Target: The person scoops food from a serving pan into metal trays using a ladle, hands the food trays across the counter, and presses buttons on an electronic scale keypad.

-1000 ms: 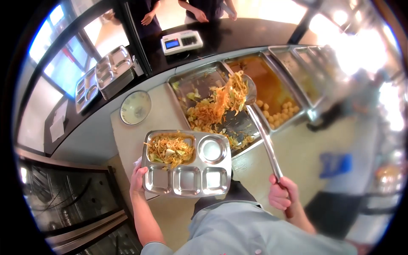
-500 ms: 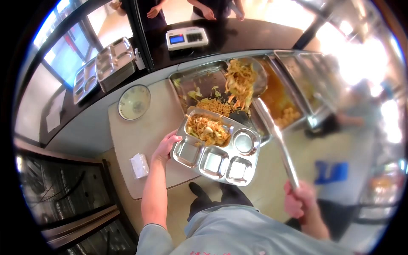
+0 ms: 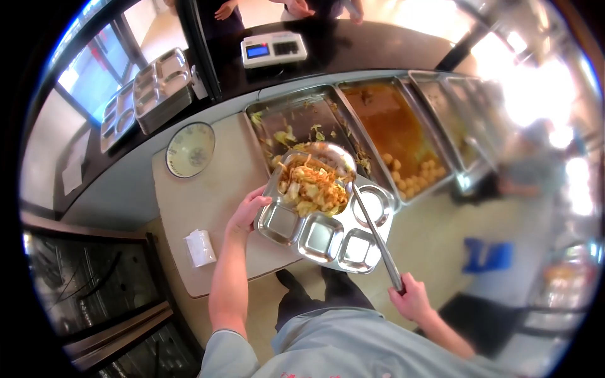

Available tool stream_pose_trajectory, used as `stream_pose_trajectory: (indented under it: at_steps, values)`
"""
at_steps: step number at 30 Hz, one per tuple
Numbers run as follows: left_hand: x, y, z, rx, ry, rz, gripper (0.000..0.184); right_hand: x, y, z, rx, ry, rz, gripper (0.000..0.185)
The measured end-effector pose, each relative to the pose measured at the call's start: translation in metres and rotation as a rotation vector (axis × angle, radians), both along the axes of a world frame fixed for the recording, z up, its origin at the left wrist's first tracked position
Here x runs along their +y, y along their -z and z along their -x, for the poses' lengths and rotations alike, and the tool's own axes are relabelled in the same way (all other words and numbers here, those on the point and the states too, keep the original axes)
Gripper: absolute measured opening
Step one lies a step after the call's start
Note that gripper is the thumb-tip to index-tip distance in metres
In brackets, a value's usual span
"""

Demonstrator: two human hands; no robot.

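My left hand [image 3: 249,211] grips the left edge of a steel compartment tray [image 3: 301,247], which is held level over the front of the noodle pan. My right hand [image 3: 409,298] is closed round the handle of a long metal ladle [image 3: 377,236]. The ladle's bowl is over the tray's large upper-left compartment, at a heap of noodles with cabbage [image 3: 312,189]. The round compartment and three small square ones hold no food. Behind the tray, the steel pan [image 3: 296,116] has scraps of cabbage and noodles; its front part is hidden by the tray.
Beside it stands a pan of brown sauce [image 3: 384,120] with small round balls. A patterned bowl [image 3: 190,150] and a tissue pack [image 3: 200,247] lie on the white table [image 3: 233,277]. Stacked trays [image 3: 162,88] and a scale-like device [image 3: 273,50] rest on the dark counter. People stand beyond and at right.
The loaded ladle has swung from above the pans down onto the tray, and its noodles now top the heap there. The tray has moved right and tilted from its earlier angle.
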State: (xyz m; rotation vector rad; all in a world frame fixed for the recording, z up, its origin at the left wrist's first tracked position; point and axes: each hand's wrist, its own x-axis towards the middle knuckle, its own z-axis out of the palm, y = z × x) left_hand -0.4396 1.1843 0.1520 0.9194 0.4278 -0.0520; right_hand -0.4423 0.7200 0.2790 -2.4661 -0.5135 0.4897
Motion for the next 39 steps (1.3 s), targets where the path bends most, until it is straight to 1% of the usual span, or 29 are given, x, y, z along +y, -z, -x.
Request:
stream_pose_trajectory:
  at_steps: [1, 4, 5, 8, 10, 11, 14, 15, 18, 20, 21, 24, 26, 28, 30, 31, 33, 35, 36, 38, 39]
  values:
    - [0.0, -0.002, 0.004, 0.013, -0.002, -0.011, 0.061, 0.004, -0.004, -0.005, 0.044, 0.03, -0.025, 0.024]
    - [-0.001, -0.001, 0.017, 0.062, -0.028, -0.068, 0.059, 0.022, -0.025, -0.031, 0.375, 0.232, -0.104, 0.024]
    - [-0.002, 0.001, 0.022, 0.082, -0.038, -0.092, 0.059, 0.02, -0.02, -0.045, 0.443, 0.264, -0.168, 0.024]
    - [0.003, -0.001, 0.043, 0.093, -0.042, -0.126, 0.061, 0.03, -0.007, -0.104, 0.407, 0.223, -0.064, 0.023]
    - [0.002, -0.008, 0.062, 0.106, -0.103, -0.152, 0.058, 0.041, 0.011, -0.142, 0.386, 0.197, -0.001, 0.023]
    - [0.002, -0.011, 0.072, 0.111, -0.133, -0.164, 0.056, 0.043, 0.021, -0.152, 0.373, 0.184, 0.032, 0.022]
    - [0.004, -0.013, 0.108, 0.173, -0.219, -0.181, 0.057, 0.058, 0.042, -0.151, 0.357, 0.2, -0.001, 0.022]
    - [0.006, -0.012, 0.12, 0.183, -0.249, -0.198, 0.058, 0.057, 0.042, -0.139, 0.477, 0.19, 0.013, 0.019]
    - [0.008, -0.01, 0.155, 0.216, -0.331, -0.216, 0.059, 0.059, 0.02, -0.115, 0.927, 0.192, -0.131, 0.016]
    - [0.012, -0.014, 0.168, 0.227, -0.339, -0.214, 0.059, 0.059, 0.02, -0.12, 1.219, 0.325, -0.372, 0.016]
    - [0.007, -0.032, 0.165, 0.216, -0.342, -0.208, 0.059, 0.058, 0.019, -0.124, 1.354, 0.39, -0.498, 0.017]
    - [0.005, -0.041, 0.165, 0.176, -0.375, -0.205, 0.059, 0.05, 0.028, -0.116, 1.527, 0.442, -0.689, 0.02]
    - [0.009, -0.034, 0.17, 0.21, -0.343, -0.235, 0.059, 0.044, 0.03, -0.109, 1.556, 0.447, -0.775, 0.022]
    - [0.026, -0.011, 0.182, 0.262, -0.286, -0.317, 0.059, 0.035, 0.028, -0.1, 1.569, 0.438, -0.825, 0.023]
    - [0.03, -0.001, 0.174, 0.098, -0.305, -0.371, 0.059, 0.029, 0.022, -0.1, 1.534, 0.389, -0.866, 0.024]
    - [0.015, -0.026, 0.158, 0.092, -0.351, -0.346, 0.06, 0.024, 0.023, -0.102, 1.49, 0.37, -0.843, 0.024]
    - [0.021, -0.027, 0.141, 0.104, -0.358, -0.349, 0.06, 0.013, 0.029, -0.102, 1.434, 0.365, -0.775, 0.024]
    - [0.017, -0.047, 0.123, 0.155, -0.375, -0.359, 0.061, 0.006, 0.031, -0.107, 1.383, 0.38, -0.721, 0.023]
    - [0.007, -0.068, 0.104, 0.181, -0.395, -0.376, 0.061, 0.004, 0.033, -0.107, 1.372, 0.388, -0.683, 0.023]
    - [0.002, -0.086, 0.071, 0.175, -0.401, -0.366, 0.058, 0.0, 0.035, -0.111, 1.315, 0.387, -0.631, 0.021]
    - [0.006, -0.081, 0.052, 0.129, -0.381, -0.339, 0.057, -0.004, 0.038, -0.116, 1.295, 0.374, -0.599, 0.02]
